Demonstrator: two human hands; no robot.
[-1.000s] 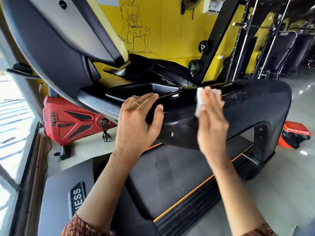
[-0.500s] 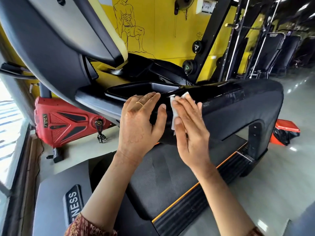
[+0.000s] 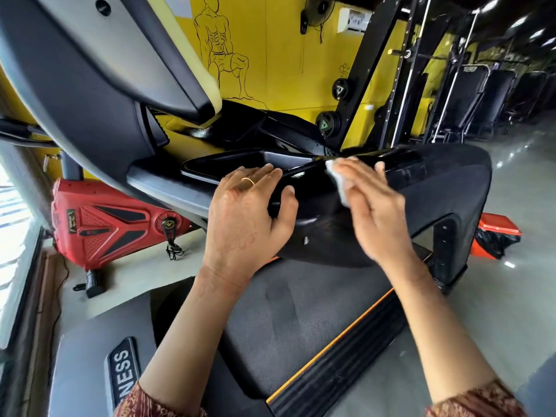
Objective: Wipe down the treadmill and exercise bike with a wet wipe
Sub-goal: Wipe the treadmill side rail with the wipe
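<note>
The treadmill's glossy black handrail (image 3: 436,182) curves across the middle of the head view, above the grey belt (image 3: 301,320). My left hand (image 3: 243,212) rests on the rail beside the black tray (image 3: 234,164), fingers straight over the top and thumb on the front face. A little to its right, my right hand (image 3: 373,206) presses a white wet wipe (image 3: 340,182) flat against the rail; the wipe shows at the fingertips and the hand's left edge. The red exercise bike (image 3: 105,227) stands on the floor at the left.
The treadmill console (image 3: 90,70) looms at the upper left. A red bin with a black bag (image 3: 496,236) sits on the floor at the right. Black racks and weight machines (image 3: 469,94) line the yellow wall behind.
My right hand slid the wipe left along the rail up to my left hand, then back to the right. My left hand stayed in place.
</note>
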